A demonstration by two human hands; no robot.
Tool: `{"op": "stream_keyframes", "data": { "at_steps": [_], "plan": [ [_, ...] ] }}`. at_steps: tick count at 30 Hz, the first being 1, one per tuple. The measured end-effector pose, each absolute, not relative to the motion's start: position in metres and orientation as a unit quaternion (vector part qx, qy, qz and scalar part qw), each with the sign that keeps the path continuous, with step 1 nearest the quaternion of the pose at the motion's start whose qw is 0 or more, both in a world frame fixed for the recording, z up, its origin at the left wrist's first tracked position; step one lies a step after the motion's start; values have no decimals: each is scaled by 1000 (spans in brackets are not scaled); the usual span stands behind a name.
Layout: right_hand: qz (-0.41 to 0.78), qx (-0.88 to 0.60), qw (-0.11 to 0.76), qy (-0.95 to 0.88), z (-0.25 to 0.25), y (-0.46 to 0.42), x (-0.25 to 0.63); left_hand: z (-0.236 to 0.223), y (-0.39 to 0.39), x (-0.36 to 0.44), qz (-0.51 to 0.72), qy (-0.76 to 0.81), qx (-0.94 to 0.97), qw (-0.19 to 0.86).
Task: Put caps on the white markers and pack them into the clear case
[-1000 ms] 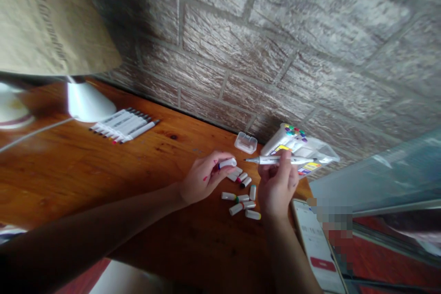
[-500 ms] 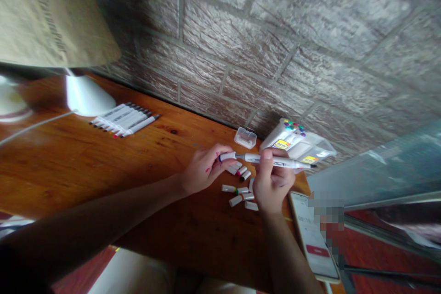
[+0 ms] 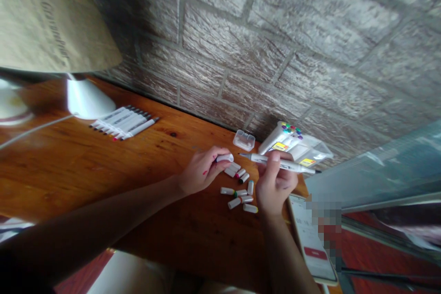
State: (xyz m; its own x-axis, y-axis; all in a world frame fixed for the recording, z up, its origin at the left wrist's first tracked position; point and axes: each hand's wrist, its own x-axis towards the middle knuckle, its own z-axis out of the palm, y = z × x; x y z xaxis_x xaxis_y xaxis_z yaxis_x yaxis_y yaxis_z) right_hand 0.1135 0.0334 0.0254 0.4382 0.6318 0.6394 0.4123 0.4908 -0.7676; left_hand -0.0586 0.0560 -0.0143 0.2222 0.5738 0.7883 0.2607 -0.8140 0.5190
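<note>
smooth plastic marker [image 3: 292, 166], glossy wooden table [image 3: 151, 161], rough stone-like wall [image 3: 223, 41]

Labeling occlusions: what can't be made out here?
Head view, all:
Marker: part hidden by the right hand; print too small.
Cap: partly covered by the left hand.
Lampshade: cut off by left and top edges.
Phone: fine screen text too blurred.

The bare left forearm [image 3: 134, 213] slants up from the lower left to the left hand [image 3: 200, 173], thumb and fingers drawn into a pinch, red marks on the skin. The right forearm [image 3: 287, 250] rises from the bottom edge; the right hand [image 3: 276, 186] grips, thumb uppermost. Both hands face each other, near but apart.
</note>
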Motion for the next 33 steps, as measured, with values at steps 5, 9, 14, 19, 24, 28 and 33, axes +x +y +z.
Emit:
{"op": "stream_keyframes", "data": {
  "at_steps": [5,9,14,19,24,28,33],
  "plan": [
    [127,-493,705,-493,26,30,110,-14,57,-59,551,279,774,138],
    [71,-475,663,-574,26,22,107,-14,58,-59,554,282,773,125],
    [-33,-469,647,-600,29,21,107,-14,57,-58,552,289,773,123],
    [83,-511,709,-479,33,30,109,-15,56,-58,557,280,773,117],
    [206,-514,731,-399,35,34,106,-14,57,-58,559,280,771,121],
    [264,-497,739,-371,38,36,104,-14,56,-57,567,280,767,111],
    [299,-472,746,-363,39,38,104,-15,56,-57,569,278,764,122]
  ]
}}
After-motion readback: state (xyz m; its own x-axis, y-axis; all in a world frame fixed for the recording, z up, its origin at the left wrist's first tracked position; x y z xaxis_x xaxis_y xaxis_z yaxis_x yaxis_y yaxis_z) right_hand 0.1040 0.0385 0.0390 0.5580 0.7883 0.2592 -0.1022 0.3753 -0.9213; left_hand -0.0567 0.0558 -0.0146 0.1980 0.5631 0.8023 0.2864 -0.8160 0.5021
